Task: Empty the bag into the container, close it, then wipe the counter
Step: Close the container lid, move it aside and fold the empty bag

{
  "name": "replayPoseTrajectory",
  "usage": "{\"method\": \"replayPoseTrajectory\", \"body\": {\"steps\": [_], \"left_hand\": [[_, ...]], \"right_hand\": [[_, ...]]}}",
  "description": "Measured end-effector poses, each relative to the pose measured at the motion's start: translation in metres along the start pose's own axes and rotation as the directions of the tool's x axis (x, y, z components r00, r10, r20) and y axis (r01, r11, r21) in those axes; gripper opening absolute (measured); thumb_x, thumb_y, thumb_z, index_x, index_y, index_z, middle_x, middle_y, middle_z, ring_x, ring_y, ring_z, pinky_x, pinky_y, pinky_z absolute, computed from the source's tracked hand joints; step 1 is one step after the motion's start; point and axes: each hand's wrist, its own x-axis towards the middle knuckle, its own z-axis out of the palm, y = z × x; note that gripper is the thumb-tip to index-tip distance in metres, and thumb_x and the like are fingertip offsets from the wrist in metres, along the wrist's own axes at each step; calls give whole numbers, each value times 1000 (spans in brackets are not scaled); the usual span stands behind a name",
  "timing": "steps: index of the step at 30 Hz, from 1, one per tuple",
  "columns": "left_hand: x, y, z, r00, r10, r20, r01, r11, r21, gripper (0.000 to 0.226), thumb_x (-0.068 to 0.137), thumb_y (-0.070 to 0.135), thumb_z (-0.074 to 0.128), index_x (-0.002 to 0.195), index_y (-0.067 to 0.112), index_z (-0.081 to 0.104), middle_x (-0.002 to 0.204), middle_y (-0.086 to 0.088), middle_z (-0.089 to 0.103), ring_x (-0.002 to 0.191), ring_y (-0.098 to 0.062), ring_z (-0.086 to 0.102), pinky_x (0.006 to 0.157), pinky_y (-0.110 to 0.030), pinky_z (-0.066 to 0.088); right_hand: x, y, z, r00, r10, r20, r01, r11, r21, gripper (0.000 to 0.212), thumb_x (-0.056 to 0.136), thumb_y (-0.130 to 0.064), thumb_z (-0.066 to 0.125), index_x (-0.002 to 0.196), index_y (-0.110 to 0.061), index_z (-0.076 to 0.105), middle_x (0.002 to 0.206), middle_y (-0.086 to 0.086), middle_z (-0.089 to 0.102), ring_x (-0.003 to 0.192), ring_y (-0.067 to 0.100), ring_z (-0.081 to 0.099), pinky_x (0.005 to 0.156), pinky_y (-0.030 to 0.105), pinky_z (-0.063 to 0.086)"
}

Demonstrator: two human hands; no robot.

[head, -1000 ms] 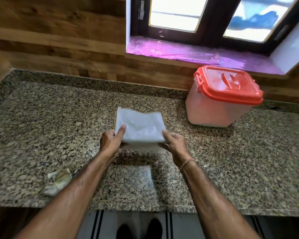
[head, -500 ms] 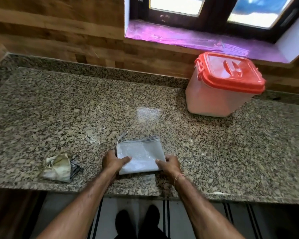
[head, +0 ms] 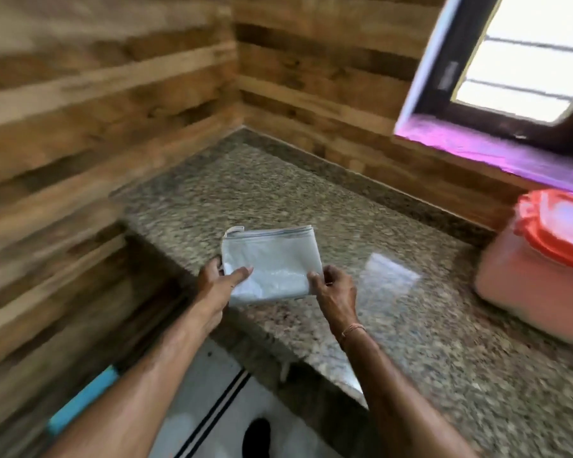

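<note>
A flat, folded whitish plastic bag (head: 271, 263) sits at the centre of the frame, held just above the speckled granite surface (head: 411, 325) near its front corner. The left hand (head: 216, 285) has its grip closed on the bag's left edge, thumb on top; the right hand (head: 334, 294) pinches the lower right corner. The translucent container with orange lid (head: 540, 269) stands closed at the right edge, well apart from the bag.

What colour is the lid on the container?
Orange-red; the lid sits on the pale, translucent container at the right edge of the head view.
</note>
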Motion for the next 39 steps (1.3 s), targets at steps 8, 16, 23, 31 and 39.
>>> {"method": "replayPoseTrajectory", "body": {"steps": [8, 16, 23, 31, 39], "left_hand": [[-96, -68, -194, 856, -133, -499, 32, 978, -205, 43, 85, 9, 79, 121, 7, 54, 114, -14, 68, 88, -24, 68, 70, -34, 55], [-152, -148, -349, 702, -252, -666, 65, 954, -293, 34, 83, 12, 82, 114, 7, 68, 109, -14, 75, 96, -32, 72, 87, -43, 58], [-122, -237, -448, 643, -383, -663, 123, 906, -404, 29, 83, 8, 81, 109, 10, 69, 102, -10, 74, 88, -26, 70, 78, -30, 52], [-34, -373, -525, 514, -460, -724, 224, 886, -405, 37, 81, 20, 84, 113, 9, 69, 104, -10, 74, 92, -28, 71, 75, -30, 53], [59, -522, -562, 487, -501, -715, 179, 859, -480, 35, 83, 17, 83, 115, 10, 70, 107, -7, 74, 83, -15, 70, 64, -22, 52]], "right_hand": [[-106, -26, 141, 858, -116, 501, 200, 973, -117, 20, 87, -25, 75, 106, -18, 72, 94, -6, 71, 86, 11, 63, 75, 21, 44], [-206, -44, 284, 674, -66, 735, 325, 921, -216, 11, 89, -33, 70, 95, -24, 69, 100, -1, 74, 94, 22, 70, 86, 33, 57], [-257, 7, 413, 617, 38, 786, 346, 884, -315, 8, 92, -21, 70, 98, -18, 66, 101, 2, 70, 96, 20, 67, 88, 35, 58], [-250, 135, 553, 716, 167, 678, 139, 917, -373, 25, 104, -36, 53, 102, -13, 62, 93, 3, 65, 87, 20, 64, 84, 37, 56], [-243, 322, 702, 474, 602, 643, -56, 749, -660, 98, 83, -47, 81, 156, -5, 32, 157, 12, 42, 141, 30, 48, 115, 33, 39]]}}
